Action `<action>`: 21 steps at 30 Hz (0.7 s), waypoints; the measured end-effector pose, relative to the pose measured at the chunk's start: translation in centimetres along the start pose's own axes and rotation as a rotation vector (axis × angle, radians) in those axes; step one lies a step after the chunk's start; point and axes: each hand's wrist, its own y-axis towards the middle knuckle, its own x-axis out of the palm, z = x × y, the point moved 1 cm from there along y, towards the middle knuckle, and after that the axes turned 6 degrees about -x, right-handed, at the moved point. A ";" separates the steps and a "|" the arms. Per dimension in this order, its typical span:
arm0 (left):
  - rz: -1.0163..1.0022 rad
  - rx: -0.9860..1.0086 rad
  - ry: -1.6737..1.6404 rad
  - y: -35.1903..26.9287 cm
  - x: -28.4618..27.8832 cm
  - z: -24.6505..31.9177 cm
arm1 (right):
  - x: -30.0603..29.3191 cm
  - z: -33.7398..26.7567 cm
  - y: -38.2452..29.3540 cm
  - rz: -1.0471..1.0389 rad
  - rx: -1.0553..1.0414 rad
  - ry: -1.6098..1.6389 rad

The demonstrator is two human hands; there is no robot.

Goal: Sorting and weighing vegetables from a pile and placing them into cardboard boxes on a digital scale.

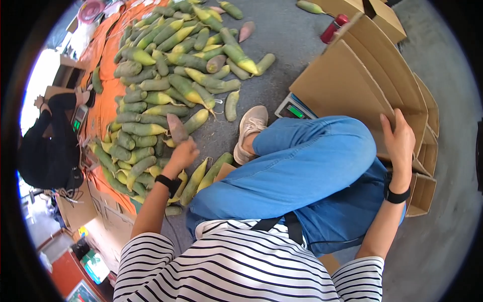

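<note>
My left hand (183, 154) is at the near right edge of a big heap of green radishes (151, 86), closed around the lower end of a pinkish radish (176, 128) that points up and away from me. On the right, my right hand (400, 139) grips the edge of an open cardboard box (339, 81), thumb and fingers on its panel. The box rests tilted over a digital scale (296, 108) with a lit green display. What lies inside the box is hidden from view.
More cardboard boxes (422, 192) stand at the right, others (385, 22) at the top right near a red bottle (334, 28). Loose radishes lie on the grey floor. Across the orange cloth (102, 109) sits another person (49, 147) in dark clothes, beside a second scale (78, 117).
</note>
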 end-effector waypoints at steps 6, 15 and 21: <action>-0.086 -0.113 -0.107 -3.6 7.4 -3.8 | 0.6 -0.7 0.5 0.045 0.003 -0.112; -0.486 -0.155 0.104 2.5 11.2 1.0 | 0.8 -0.2 0.9 0.049 0.016 -0.163; -0.323 -0.094 0.066 2.6 14.4 -1.2 | 0.6 -0.5 1.4 0.030 0.036 -0.117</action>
